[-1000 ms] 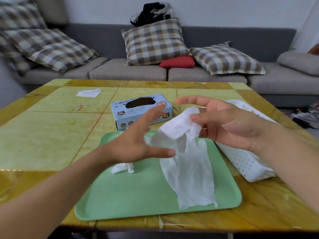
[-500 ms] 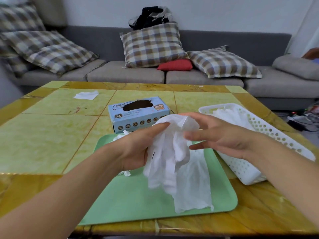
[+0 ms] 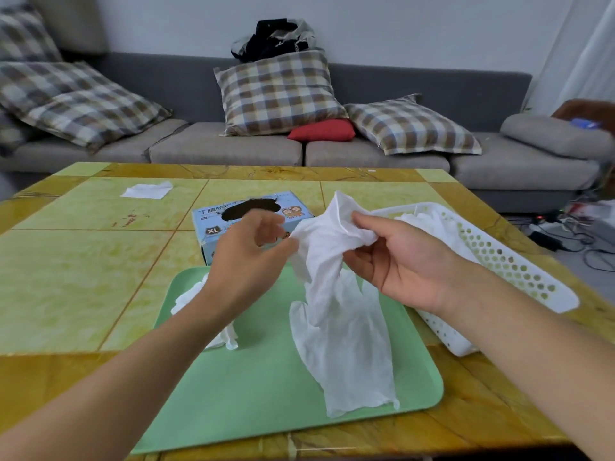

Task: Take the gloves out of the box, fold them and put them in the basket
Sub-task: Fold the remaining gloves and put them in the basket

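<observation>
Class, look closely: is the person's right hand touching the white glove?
Touching. The head view shows the right hand pinching the bunched top of the glove.

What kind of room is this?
Most likely a living room in a home: a long grey fabric sofa with plaid square cushions sits behind a low yellow-green tiled table.

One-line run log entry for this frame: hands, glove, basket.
left hand: pinches glove edge | right hand: grips glove above tray | basket: holds white gloves | box: behind tray | fold: unfinished
</observation>
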Motion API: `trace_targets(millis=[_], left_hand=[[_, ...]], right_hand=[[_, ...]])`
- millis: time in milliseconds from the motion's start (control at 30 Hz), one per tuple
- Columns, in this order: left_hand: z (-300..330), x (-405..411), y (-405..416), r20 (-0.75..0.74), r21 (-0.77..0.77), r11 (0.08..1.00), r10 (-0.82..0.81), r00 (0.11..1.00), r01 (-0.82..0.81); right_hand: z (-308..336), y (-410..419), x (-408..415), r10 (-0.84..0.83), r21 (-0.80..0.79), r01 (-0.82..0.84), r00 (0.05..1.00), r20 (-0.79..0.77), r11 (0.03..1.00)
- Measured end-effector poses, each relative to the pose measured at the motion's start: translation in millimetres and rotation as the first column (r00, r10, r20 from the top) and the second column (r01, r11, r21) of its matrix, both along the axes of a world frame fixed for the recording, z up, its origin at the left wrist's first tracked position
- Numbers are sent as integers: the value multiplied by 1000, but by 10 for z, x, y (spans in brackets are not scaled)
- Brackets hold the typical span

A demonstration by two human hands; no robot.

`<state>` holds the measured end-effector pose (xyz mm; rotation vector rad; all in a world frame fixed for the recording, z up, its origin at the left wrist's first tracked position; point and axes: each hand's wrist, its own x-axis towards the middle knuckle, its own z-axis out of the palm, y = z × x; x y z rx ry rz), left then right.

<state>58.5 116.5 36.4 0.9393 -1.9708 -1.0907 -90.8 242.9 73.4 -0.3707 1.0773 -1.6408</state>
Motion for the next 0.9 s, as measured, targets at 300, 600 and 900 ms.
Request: trace_targets(millis=[300, 600, 900], left_hand=[[171, 53, 399, -211, 41, 859, -492, 845, 510], [296, 91, 169, -466, 655, 547, -251, 848, 521], [321, 78, 272, -311, 462, 648, -521, 795, 606]], right_hand=[[76, 79, 157, 193, -117, -200, 979, -64, 973], [97, 150, -99, 82, 74, -39, 641, -763, 996], [9, 94, -77, 108, 101, -65, 842, -529, 993]])
